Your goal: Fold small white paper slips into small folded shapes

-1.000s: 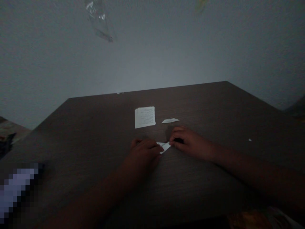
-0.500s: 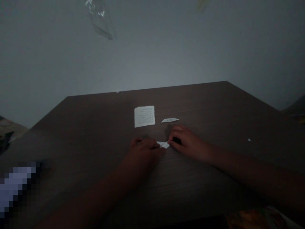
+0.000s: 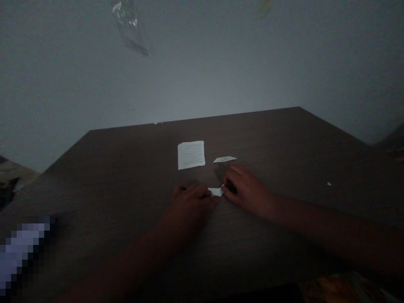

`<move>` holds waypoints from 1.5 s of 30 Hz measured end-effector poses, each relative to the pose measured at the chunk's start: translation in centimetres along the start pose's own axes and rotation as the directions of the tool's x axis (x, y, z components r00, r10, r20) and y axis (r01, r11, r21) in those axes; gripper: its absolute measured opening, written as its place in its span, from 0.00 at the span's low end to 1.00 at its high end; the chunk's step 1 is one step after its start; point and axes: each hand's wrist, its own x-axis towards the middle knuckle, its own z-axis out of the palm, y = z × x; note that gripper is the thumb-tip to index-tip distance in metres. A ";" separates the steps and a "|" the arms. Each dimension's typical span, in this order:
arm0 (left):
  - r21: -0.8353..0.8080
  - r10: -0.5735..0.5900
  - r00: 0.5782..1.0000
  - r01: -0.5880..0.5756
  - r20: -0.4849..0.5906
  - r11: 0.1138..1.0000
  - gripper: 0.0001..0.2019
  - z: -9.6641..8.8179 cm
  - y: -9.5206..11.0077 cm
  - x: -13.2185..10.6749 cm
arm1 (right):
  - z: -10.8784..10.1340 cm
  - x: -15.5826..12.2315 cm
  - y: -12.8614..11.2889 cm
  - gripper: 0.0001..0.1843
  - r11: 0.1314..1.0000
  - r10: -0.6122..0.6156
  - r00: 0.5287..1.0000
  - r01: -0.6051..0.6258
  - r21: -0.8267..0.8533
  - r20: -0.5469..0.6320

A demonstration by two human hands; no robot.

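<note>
A small folded piece of paper (image 3: 216, 192) lies on the dark table between my hands. My left hand (image 3: 193, 201) presses on its left part, fingers bent over it and hiding that end. At the right end, the thumb and index finger of my right hand (image 3: 244, 186) pinch a raised corner of the paper. Just beyond my right hand lies a slim folded paper piece (image 3: 224, 159) with slanted ends. To its left is a stack of square printed paper sheets (image 3: 191, 155).
The brown table (image 3: 132, 168) reaches to a grey wall (image 3: 214, 67). A tiny white scrap (image 3: 329, 184) lies to the right. At the lower left is a pixelated, bright object (image 3: 23, 248). A clear plastic bag (image 3: 129, 27) hangs on the wall.
My right fingers have lifted or folded the paper's right corner a little, so its visible outline differs. My left hand stays in place; the stack and the slim folded piece have not moved.
</note>
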 end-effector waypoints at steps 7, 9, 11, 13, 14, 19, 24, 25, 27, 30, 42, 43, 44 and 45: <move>0.019 -0.063 0.997 0.062 0.050 0.998 0.20 -0.2 0.8 0.3 | 0.1 -0.6 -1.0 0.08 0.997 -0.044 0.996 0.048 -0.063 0.075; 0.032 -0.060 0.997 0.058 0.042 0.998 0.19 -0.3 0.9 0.2 | 0.0 -0.7 -1.2 0.07 0.997 -0.030 0.997 0.035 -0.073 0.073; 0.045 -0.048 0.998 0.047 0.026 0.998 0.17 -0.4 0.9 0.1 | 0.0 -0.5 -1.4 0.06 0.997 -0.008 0.997 0.014 -0.077 0.078; 0.054 -0.026 0.999 0.025 0.021 0.998 0.14 -0.5 0.7 0.0 | -0.1 -0.4 -1.5 0.05 0.997 0.017 0.996 -0.010 -0.073 0.091; 0.056 -0.017 0.999 0.015 0.028 0.998 0.14 -0.6 0.6 -0.1 | -0.2 -0.3 -1.6 0.05 0.997 0.029 0.995 -0.023 -0.067 0.096; 0.042 0.019 0.999 -0.020 0.042 0.999 0.14 -0.5 -0.1 -0.3 | -0.5 0.0 -1.3 0.04 0.997 0.077 0.993 -0.077 0.001 0.091; 0.004 0.023 0.998 -0.023 0.062 1.000 0.13 -0.3 -0.3 -0.3 | -1.0 0.1 -0.9 0.08 0.994 0.091 0.991 -0.097 0.055 0.100; -0.001 0.026 0.998 -0.026 0.059 1.000 0.12 -0.3 -0.3 -0.3 | -1.2 0.1 -0.9 0.08 0.992 0.101 0.989 -0.108 0.061 0.107; -0.010 0.039 0.998 -0.038 0.047 0.999 0.12 -0.3 -0.2 -0.4 | -1.3 0.3 -0.7 0.09 0.989 0.126 0.985 -0.134 0.068 0.118; -0.027 0.054 0.997 -0.053 0.053 0.998 0.14 -0.6 0.3 -0.6 | -1.3 0.6 0.0 0.11 0.986 0.145 0.985 -0.153 0.072 0.095; 0.034 0.017 0.999 -0.018 0.043 0.999 0.23 0.2 1.6 -0.9 | -0.5 -0.7 -0.6 0.07 0.995 0.005 0.999 -0.008 0.099 0.031; 0.033 0.016 0.998 -0.018 0.052 0.999 0.23 0.1 1.7 -1.0 | -0.5 -0.6 -0.7 0.06 0.995 0.014 0.998 -0.019 0.095 0.053; 0.029 0.016 0.998 -0.018 0.066 0.999 0.24 -0.1 1.8 -1.0 | -0.5 -0.4 -0.6 0.06 0.995 0.027 0.997 -0.033 0.093 0.070; 0.021 0.016 0.996 -0.018 0.082 1.000 0.24 -0.3 1.9 -1.0 | -0.6 -0.2 -0.5 0.06 0.995 0.039 0.996 -0.046 0.093 0.083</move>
